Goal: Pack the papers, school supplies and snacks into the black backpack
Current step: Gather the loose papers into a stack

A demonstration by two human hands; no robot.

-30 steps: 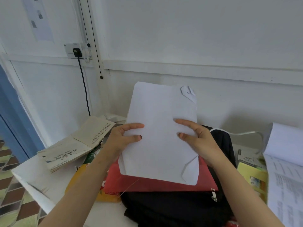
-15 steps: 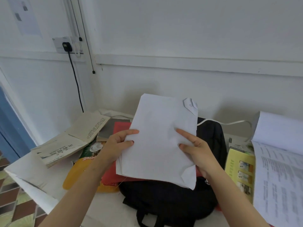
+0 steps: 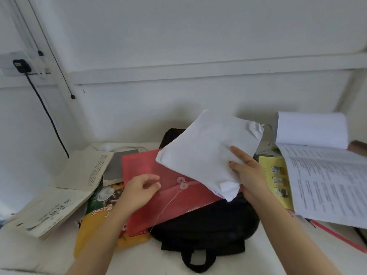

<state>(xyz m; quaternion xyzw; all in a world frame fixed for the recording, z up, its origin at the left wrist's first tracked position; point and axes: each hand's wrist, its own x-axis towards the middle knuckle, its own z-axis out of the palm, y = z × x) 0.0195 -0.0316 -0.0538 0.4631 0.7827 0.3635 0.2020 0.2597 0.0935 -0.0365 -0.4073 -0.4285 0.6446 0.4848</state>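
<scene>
Right hand [image 3: 245,172] grips loose paper stack [image 3: 206,153] by one edge, above black backpack [image 3: 208,221] on counter [image 3: 254,262]. Left hand [image 3: 139,192] on red folder [image 3: 143,165], fingers curled; grip unclear. Risk: the one-handed hold may let sheets fan and slide out.

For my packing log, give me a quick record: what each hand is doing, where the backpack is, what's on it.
right hand: grips the white papers above the black backpack
left hand: on the red envelope, fingers curled, grip unclear
black backpack: on the table, partly under the red envelope
yellow snack bag: left of the black backpack, partly under the red envelope
</scene>
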